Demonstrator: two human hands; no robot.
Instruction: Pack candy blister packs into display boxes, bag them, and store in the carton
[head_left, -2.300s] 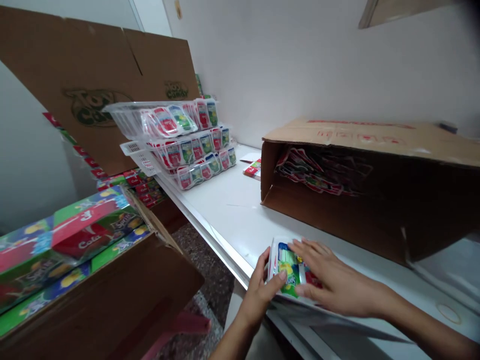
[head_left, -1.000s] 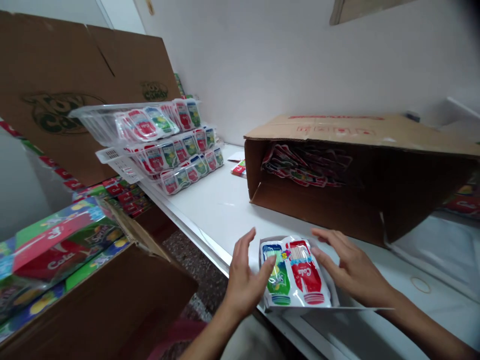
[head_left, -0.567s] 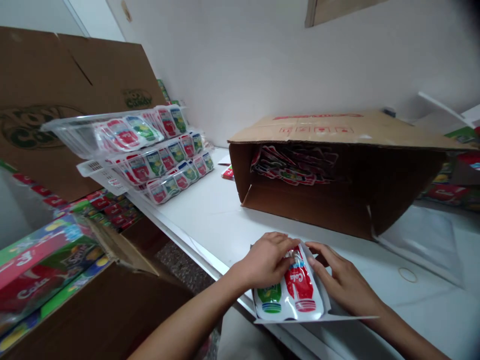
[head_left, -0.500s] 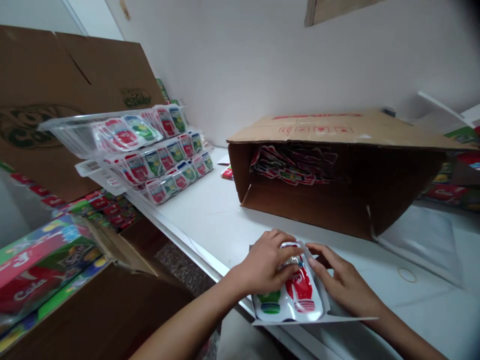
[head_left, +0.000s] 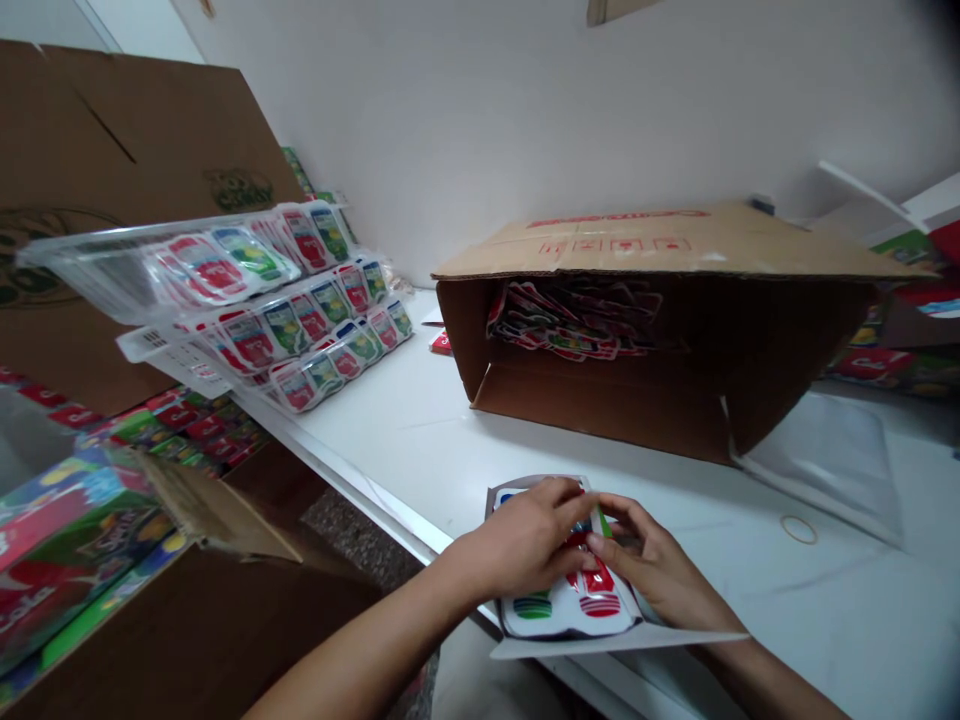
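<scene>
White-edged and glossy, the pouch [head_left: 568, 612] lies in a thin card box [head_left: 619, 643] by the edge of the table [head_left: 427, 425], probably light, soft and slippery, best taken by its rim, the left hand [head_left: 534, 535] curled over it, the right hand [head_left: 651, 565] bent at its side, whether gripping I cannot tell.

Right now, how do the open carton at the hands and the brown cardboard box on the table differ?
The open carton is much smaller than the brown cardboard box. The carton opens upward; the box opens toward the camera. The carton's top pack lies flat; the box's packs are jumbled. Both hold packs showing red.
</scene>
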